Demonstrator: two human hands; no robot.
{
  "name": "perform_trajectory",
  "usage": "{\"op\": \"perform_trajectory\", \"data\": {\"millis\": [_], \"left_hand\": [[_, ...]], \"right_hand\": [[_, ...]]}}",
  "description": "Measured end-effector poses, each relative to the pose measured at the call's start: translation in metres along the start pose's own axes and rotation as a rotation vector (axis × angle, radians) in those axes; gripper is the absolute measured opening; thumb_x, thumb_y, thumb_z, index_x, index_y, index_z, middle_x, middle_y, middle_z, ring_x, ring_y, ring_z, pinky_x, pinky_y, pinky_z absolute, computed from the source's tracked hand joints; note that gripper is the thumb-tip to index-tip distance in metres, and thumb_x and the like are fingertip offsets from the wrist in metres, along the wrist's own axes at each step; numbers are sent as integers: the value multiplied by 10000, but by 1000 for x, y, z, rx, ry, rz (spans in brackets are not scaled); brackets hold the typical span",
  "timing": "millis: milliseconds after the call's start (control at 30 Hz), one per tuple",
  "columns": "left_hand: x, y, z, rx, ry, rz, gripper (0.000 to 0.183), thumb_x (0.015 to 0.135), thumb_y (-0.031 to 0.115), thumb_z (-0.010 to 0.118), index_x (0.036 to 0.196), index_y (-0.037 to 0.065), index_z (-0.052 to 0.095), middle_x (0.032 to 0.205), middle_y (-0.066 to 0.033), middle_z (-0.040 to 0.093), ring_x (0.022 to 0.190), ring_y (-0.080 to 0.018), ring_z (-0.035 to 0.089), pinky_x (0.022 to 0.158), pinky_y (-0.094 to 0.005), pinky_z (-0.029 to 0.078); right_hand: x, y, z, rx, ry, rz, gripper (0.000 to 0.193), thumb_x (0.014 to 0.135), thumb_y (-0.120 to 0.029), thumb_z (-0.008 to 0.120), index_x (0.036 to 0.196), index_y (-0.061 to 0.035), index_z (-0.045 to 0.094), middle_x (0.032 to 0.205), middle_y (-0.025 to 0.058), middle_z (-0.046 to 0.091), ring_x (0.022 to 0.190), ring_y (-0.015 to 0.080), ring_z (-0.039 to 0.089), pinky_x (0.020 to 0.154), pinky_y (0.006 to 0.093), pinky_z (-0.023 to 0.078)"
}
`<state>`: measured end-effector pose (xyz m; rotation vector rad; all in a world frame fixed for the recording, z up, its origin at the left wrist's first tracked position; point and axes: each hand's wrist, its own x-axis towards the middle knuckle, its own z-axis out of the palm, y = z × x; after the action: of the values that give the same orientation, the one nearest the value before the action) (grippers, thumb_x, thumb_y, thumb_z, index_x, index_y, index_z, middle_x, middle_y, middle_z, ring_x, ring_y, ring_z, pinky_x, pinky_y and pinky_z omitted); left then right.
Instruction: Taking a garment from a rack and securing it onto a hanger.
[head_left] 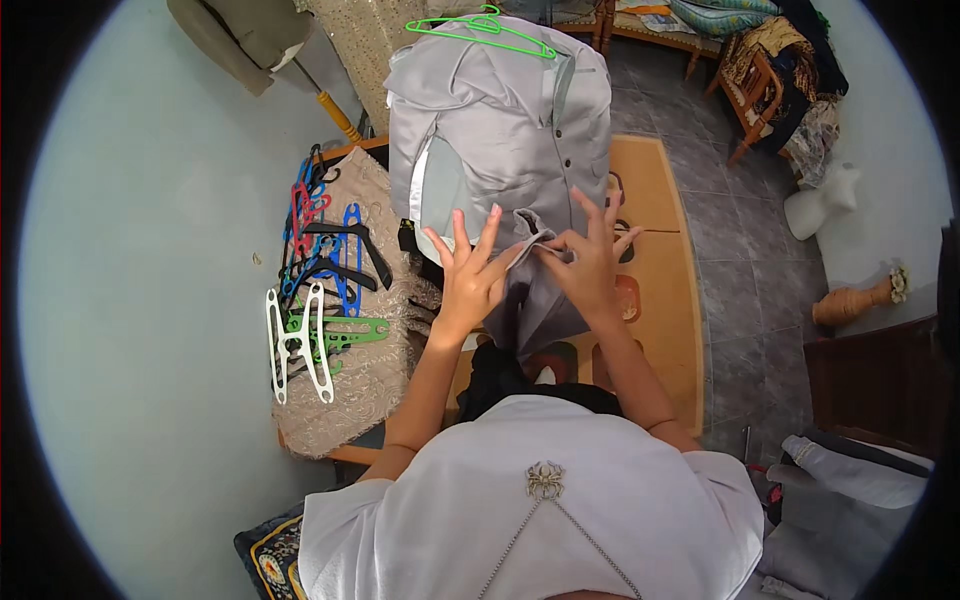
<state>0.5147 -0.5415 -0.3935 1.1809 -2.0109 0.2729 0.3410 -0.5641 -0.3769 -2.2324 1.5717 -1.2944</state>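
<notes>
A grey garment [555,310] hangs in front of me, its folded upper edge gathered into a small opening. My left hand [472,275] pinches that edge from the left between thumb and forefinger, its other fingers spread upward. From the right, my right hand [590,265] pinches the same edge, its remaining fingers also raised apart. Whether this garment is trousers or a sleeve, I cannot tell. Just beyond my hands lies a light grey suit jacket [490,120] with dark buttons, spread over a raised surface. A bright green hanger [483,32] rests at the jacket's far end.
On my left, a table with a beige lace cloth [375,400] bears several loose hangers, including a white hanger [300,345]. A dress form [240,40] stands at the back left. An orange mat [660,300] covers the tiled floor; a clay vase [850,300] lies far right.
</notes>
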Motion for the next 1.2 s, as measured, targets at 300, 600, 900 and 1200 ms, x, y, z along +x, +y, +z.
{"op": "perform_trajectory", "data": {"millis": [300,600,900,1200], "left_hand": [[-8,-15,-16,-15,-47,-95,169,710,141,630,836,225,706,1393,-56,366,1319,-456,121,956,-679,-76],[-42,-31,-37,-148,-189,-98,178,690,150,641,835,220,718,1398,-69,359,1319,-459,121,974,-666,-44],[-84,-27,-28,-290,-528,-192,328,770,458,584,820,164,721,1464,-82,202,1336,-441,35,922,-711,-63],[-77,29,58,104,-310,-391,784,591,559,687,1118,2,524,1434,-254,136,1323,-441,111,811,-785,46]], "right_hand": [[-3,33,0,75,-212,-207,240,573,-355,770,680,-173,653,1423,42,261,1342,412,14,927,713,-81],[-30,123,19,-194,-758,-236,231,600,-383,747,733,-216,661,1412,66,272,1332,429,32,944,733,19],[-6,95,7,-244,57,-538,85,699,-198,649,719,-279,666,1384,-6,361,1348,366,89,1023,639,3],[0,79,16,-316,192,-555,67,729,-236,652,726,-303,648,1344,-55,404,1358,344,56,976,682,-80]]}}
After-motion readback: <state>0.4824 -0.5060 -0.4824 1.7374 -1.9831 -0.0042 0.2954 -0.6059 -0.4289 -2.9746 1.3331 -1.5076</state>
